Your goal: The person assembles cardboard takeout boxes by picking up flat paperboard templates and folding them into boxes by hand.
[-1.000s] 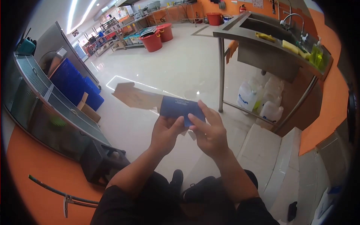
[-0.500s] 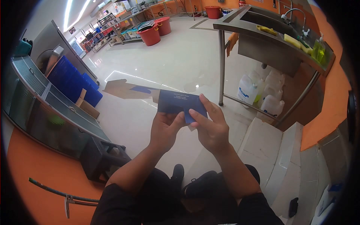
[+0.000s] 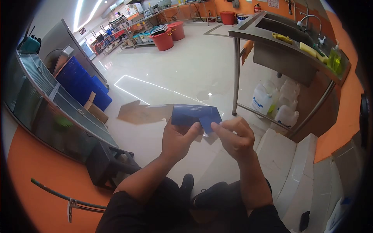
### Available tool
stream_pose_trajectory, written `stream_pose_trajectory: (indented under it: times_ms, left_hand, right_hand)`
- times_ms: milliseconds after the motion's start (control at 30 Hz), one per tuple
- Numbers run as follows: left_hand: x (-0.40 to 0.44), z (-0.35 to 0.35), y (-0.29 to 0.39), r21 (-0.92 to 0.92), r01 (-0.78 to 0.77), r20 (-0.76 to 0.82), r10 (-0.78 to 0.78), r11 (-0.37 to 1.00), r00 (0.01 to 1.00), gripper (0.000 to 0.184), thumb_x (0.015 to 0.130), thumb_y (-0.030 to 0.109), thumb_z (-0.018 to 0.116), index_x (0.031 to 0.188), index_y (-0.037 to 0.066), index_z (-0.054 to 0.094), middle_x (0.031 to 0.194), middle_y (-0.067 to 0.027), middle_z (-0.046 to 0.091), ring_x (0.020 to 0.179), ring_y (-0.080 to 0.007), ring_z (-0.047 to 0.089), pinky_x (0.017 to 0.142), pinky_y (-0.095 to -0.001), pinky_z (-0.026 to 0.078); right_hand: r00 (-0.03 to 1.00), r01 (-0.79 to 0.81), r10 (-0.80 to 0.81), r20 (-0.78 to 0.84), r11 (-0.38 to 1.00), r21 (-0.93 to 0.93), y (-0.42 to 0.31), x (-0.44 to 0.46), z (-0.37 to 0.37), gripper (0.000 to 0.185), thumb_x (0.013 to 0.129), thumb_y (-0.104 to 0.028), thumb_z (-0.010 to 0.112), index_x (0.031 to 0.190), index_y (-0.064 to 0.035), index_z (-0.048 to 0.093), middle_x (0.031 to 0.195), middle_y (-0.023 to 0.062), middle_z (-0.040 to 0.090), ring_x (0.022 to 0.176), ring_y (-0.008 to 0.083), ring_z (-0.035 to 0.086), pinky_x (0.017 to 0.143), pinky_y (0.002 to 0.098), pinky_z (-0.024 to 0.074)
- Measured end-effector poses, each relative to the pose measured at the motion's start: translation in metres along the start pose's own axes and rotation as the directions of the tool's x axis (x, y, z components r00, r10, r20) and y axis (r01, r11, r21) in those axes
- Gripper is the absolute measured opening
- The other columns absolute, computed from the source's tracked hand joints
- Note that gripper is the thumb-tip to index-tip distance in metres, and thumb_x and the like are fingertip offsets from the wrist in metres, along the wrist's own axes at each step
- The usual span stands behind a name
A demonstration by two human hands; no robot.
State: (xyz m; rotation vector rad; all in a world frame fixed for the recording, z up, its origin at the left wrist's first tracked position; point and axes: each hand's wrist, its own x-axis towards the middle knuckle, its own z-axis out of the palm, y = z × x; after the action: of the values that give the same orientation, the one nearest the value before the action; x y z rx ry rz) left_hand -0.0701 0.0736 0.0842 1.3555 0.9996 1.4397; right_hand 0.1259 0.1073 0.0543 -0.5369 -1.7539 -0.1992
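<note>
A partly unfolded cardboard box, blue printed outside with small light lettering, is held up in front of me. Its plain brown flap stretches out to the left, and smaller flaps hang below. My left hand grips the lower left part, thumb over the blue face and fingers hidden behind. At the right end, my right hand has its fingers curled in a pinch at the edge of a blue flap. Both hands are held above the pale floor, in front of my knees.
A steel sink stand is at the right, with plastic jugs beneath it. Blue crates and a dark stool are on the left. Red tubs stand farther back. White tiled steps lie at lower right.
My right hand has shifted right and its fingers have curled in at the flap's edge. The brown flap has swung lower. The whole view has shifted slightly.
</note>
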Motion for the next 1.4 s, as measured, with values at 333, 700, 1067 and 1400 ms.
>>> stream_pose_trajectory:
  times_ms: [333, 700, 1067, 1400]
  left_hand:
    - [-0.004, -0.002, -0.008, 0.1, -0.025, 0.116, 0.013, 0.995, 0.993, 0.035, 0.098, 0.004, 0.068, 0.128, -0.002, 0.051, 0.115, -0.0139, 0.068, 0.104, -0.0194, 0.07, 0.093, -0.0362, 0.057]
    - [0.001, -0.009, -0.019, -0.152, 0.156, 0.166, -0.131, 0.976, 0.978, 0.036, 0.104, 0.009, 0.057, 0.138, 0.0, 0.05, 0.125, -0.0105, 0.064, 0.114, -0.0181, 0.063, 0.099, -0.0343, 0.052]
    - [0.006, -0.016, -0.021, 0.098, 0.209, 0.32, -0.23, 0.973, 0.919, 0.045, 0.108, 0.013, 0.053, 0.149, -0.003, 0.044, 0.134, -0.0102, 0.062, 0.121, -0.0171, 0.059, 0.106, -0.0339, 0.047]
    - [-0.004, -0.005, -0.002, 0.594, -0.062, 0.449, -0.266, 0.802, 0.853, 0.066, 0.105, 0.002, 0.048, 0.165, 0.007, 0.021, 0.123, -0.0206, 0.064, 0.114, -0.029, 0.065, 0.104, -0.0372, 0.047]
  right_hand:
    - [0.976, -0.114, 0.096, 0.195, 0.99, 0.084, -0.003, -0.003, -0.006, 0.031, 0.08, -0.001, 0.078, 0.11, -0.0104, 0.08, 0.085, 0.0032, 0.068, 0.075, 0.0205, 0.065, 0.063, 0.0312, 0.0553]
    - [0.788, -0.58, 0.433, 0.438, 0.76, 0.292, -0.006, 0.014, -0.012, 0.025, 0.09, -0.021, 0.082, 0.112, -0.0096, 0.081, 0.125, 0.0162, 0.063, 0.096, 0.026, 0.07, 0.078, 0.0358, 0.0573]
    - [0.679, -0.731, 0.69, 0.25, 0.604, 0.317, 0.019, 0.007, -0.017, 0.031, 0.104, -0.03, 0.066, 0.122, -0.0056, 0.073, 0.127, 0.0132, 0.064, 0.103, 0.0183, 0.067, 0.083, 0.0295, 0.0539]
    - [0.611, -0.791, 0.717, 0.336, 0.563, 0.239, 0.032, 0.003, -0.031, 0.046, 0.096, -0.031, 0.075, 0.131, -0.0026, 0.065, 0.152, 0.0211, 0.042, 0.133, 0.0332, 0.056, 0.097, 0.0413, 0.0593]
